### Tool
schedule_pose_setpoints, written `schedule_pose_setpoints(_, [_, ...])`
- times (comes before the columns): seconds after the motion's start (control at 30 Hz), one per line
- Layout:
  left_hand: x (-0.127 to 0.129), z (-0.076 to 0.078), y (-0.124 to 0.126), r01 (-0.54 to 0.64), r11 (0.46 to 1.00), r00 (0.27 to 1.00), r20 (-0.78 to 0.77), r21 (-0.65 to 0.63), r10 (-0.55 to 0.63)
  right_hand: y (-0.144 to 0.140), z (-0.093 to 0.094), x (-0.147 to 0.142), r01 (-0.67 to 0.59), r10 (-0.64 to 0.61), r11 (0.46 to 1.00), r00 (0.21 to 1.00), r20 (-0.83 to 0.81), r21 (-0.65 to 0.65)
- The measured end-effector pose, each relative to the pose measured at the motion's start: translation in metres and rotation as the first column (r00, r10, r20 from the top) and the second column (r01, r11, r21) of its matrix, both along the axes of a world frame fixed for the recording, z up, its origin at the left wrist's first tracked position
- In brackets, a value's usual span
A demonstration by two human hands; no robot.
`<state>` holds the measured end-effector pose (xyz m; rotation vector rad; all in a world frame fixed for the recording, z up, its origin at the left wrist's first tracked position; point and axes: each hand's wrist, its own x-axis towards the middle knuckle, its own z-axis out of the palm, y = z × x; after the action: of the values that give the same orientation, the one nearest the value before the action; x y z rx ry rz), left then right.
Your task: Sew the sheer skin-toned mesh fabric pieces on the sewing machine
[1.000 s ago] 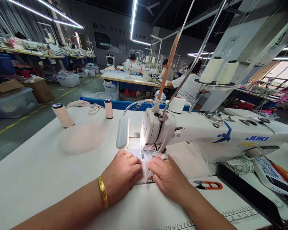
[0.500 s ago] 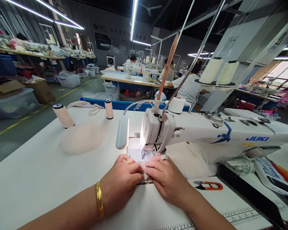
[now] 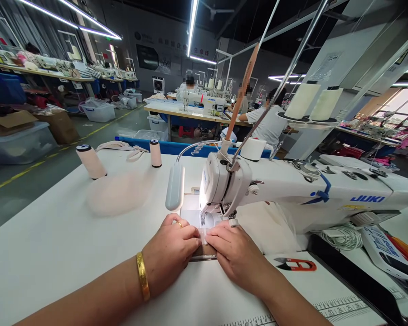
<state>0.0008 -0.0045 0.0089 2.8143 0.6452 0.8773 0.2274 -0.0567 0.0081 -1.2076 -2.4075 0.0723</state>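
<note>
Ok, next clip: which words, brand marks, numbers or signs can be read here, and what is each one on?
"JUKI", blue letters, on the arm of the near sewing machine.
"JUKI", tiny, on the far sewing machine on the next table.
Ruler scale printed along the table's near edge: its numbers are too small to read.
Back wall sign: too blurred to read.
Blue print on the control box at right: unreadable.

Garment factory floor: rows of sewing machines [image 3: 292, 190], thread cones [image 3: 91, 161], seated workers [image 3: 268, 122].

Two hands [image 3: 172, 253] [image 3: 236, 253], one sewing machine [image 3: 292, 190], two small thread spools [image 3: 91, 161] [image 3: 155, 154], two large thread cones [image 3: 301, 100] [image 3: 324, 103], one thread snip [image 3: 295, 264], one lamp [image 3: 175, 186]
</note>
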Motion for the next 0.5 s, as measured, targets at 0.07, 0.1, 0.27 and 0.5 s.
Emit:
schedule_pose_setpoints(0.07, [-0.001,-0.002,0.002,-0.001,1.0,1.0,-0.027,-0.002,0.001,0.001,0.0,-0.001,0.013,-0.013,1.0,1.0,-0.004,0.009])
schedule_pose_setpoints(0.1, [-0.001,-0.003,0.003,-0.006,1.0,0.999,-0.042,-0.004,0.006,0.001,-0.001,-0.001,0.02,-0.02,1.0,1.0,-0.005,0.017])
schedule_pose_setpoints(0.27, [0.001,-0.005,0.011,-0.061,0.996,0.996,-0.068,0.071,0.066,0.003,-0.001,-0.002,0.06,-0.06,0.998,0.998,0.003,0.026])
schedule_pose_setpoints(0.5, [0.008,0.006,0.019,-0.131,0.97,0.989,-0.036,0.207,0.141,0.003,0.002,-0.007,0.078,-0.079,0.997,0.991,-0.108,-0.019])
